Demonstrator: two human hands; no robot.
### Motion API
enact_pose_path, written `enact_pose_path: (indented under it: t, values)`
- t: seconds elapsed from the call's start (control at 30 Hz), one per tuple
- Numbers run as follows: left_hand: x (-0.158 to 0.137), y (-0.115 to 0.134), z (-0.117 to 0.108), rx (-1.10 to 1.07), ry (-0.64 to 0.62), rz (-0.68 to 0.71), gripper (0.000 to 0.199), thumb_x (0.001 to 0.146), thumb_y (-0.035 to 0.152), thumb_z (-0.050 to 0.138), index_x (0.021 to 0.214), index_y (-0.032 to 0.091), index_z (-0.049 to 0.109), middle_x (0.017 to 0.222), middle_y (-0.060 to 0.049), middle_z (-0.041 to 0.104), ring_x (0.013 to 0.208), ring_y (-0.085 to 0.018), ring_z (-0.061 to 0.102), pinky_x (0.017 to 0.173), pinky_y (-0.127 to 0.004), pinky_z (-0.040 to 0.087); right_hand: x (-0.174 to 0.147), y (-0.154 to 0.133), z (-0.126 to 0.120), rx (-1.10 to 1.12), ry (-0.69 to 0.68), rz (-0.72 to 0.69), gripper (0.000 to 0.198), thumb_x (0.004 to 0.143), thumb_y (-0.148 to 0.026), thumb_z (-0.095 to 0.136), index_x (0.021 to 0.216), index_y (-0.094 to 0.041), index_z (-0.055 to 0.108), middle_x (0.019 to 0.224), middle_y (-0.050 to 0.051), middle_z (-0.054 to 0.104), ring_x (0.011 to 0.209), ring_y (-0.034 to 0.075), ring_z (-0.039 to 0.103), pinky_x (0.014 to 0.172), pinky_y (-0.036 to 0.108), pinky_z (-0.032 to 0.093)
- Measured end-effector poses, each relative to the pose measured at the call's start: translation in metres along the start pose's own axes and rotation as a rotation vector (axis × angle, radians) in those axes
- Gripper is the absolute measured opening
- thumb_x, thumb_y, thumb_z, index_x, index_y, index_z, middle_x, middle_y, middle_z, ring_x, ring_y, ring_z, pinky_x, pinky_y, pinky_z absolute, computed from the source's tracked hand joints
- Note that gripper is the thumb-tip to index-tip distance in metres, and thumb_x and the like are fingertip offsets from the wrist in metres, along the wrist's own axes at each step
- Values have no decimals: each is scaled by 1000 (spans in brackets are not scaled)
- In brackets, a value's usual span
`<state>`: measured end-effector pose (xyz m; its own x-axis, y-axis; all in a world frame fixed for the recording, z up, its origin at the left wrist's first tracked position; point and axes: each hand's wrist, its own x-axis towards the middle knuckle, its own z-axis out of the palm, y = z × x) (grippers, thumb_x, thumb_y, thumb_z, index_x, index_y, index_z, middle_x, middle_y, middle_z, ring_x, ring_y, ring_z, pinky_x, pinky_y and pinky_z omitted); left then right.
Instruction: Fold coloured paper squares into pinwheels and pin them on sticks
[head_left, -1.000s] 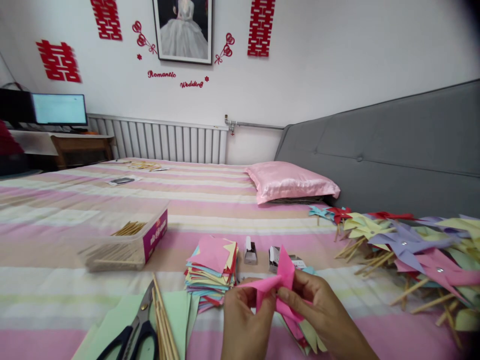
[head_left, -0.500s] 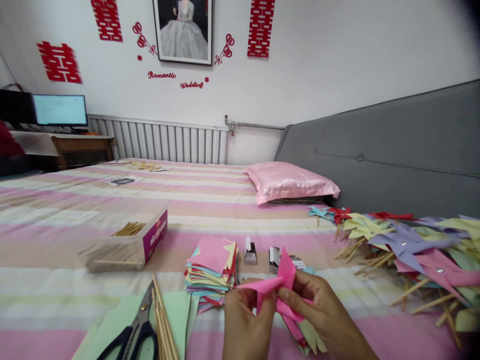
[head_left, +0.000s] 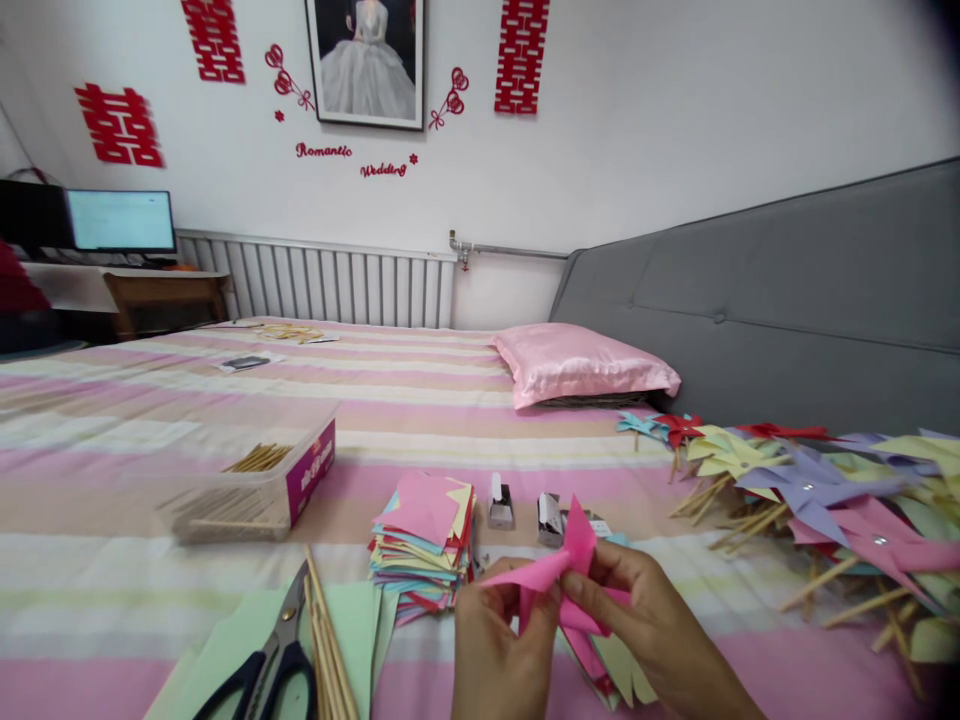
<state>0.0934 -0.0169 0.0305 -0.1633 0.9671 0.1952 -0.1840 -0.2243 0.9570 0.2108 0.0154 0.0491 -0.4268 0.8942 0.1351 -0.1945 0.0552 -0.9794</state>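
Note:
Between my two hands is a bright pink paper pinwheel (head_left: 579, 540), its blades folded in toward the middle. My left hand (head_left: 501, 635) pinches it from the left, thumb near the centre. From the right, my right hand (head_left: 626, 605) grips it with thumb and fingers pressed together. The fingertips cover part of the pinwheel's centre. Cut pink and pale yellow paper pieces (head_left: 621, 668) lie on the bed under my hands. Left of them stands a stack of coloured paper squares (head_left: 421, 545). Two small open boxes (head_left: 500, 503) sit just beyond.
Scissors (head_left: 281, 640) and wooden sticks (head_left: 330, 650) lie on green paper sheets (head_left: 217, 640) at the lower left. A clear plastic box (head_left: 255, 490) holds more sticks. Finished pinwheels (head_left: 817, 485) are heaped at the right, beside the grey headboard (head_left: 787, 290). A pink pillow (head_left: 589, 365) lies farther back.
Both hands have shifted slightly to the right with the pinwheel. Its left blade is now drawn in closer to the centre.

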Motion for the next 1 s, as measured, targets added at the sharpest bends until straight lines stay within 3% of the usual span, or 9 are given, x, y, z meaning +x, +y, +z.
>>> enact_pose_path:
  t: [0.2,0.33,0.43,0.6,0.7,0.8,0.9,1.0]
  values:
    - [1,-2,3,-49,-8,-93,18,71,18,59,81,7,67,66,-6,68,62,-16,58,62,-25,45,0,2,-3,-125,89,-31,30,66,-40,69,81,-13,69,71,6,69,70,21,63,67,30,48]
    - [2,3,4,-49,30,-149,4,65,12,61,62,11,63,51,2,59,49,-9,48,53,-19,40,2,8,-4,-237,109,-72,26,70,-38,65,76,-13,67,69,6,68,70,23,61,66,31,47]
    - [3,4,2,-59,40,-187,14,62,11,63,50,13,56,43,6,50,42,-6,39,46,-17,34,3,9,-3,-217,108,-63,27,69,-38,66,77,-13,68,69,6,68,70,23,62,65,31,48]
    - [4,-1,0,-3,-3,-167,9,66,17,61,61,10,63,50,2,57,47,-8,46,49,-18,36,4,11,-2,-154,86,-48,37,64,-46,68,77,-12,70,67,7,68,69,23,62,63,31,48]
    - [4,3,-2,94,-25,-126,18,71,27,58,73,10,65,60,-4,64,57,-14,56,55,-22,41,4,12,-4,-143,115,-49,35,62,-44,71,74,-12,70,65,5,67,67,20,60,61,28,47]
    - [1,19,-15,316,35,-90,26,74,37,54,77,13,63,74,-9,68,70,-20,62,63,-27,44,4,12,-7,-41,159,-4,28,63,-40,72,73,-13,69,64,3,67,63,17,59,59,25,46]
    - [-5,43,-43,836,173,-83,22,80,35,44,80,20,61,79,-7,69,76,-23,62,69,-33,42,3,11,-9,12,173,47,23,61,-36,74,71,-15,68,63,2,67,61,16,58,58,23,45]
    - [-14,61,-74,1377,197,-349,24,79,26,37,72,25,60,74,-8,69,77,-31,62,63,-39,38,2,11,-7,5,181,55,27,58,-38,75,71,-15,68,63,2,66,60,16,57,57,24,44]
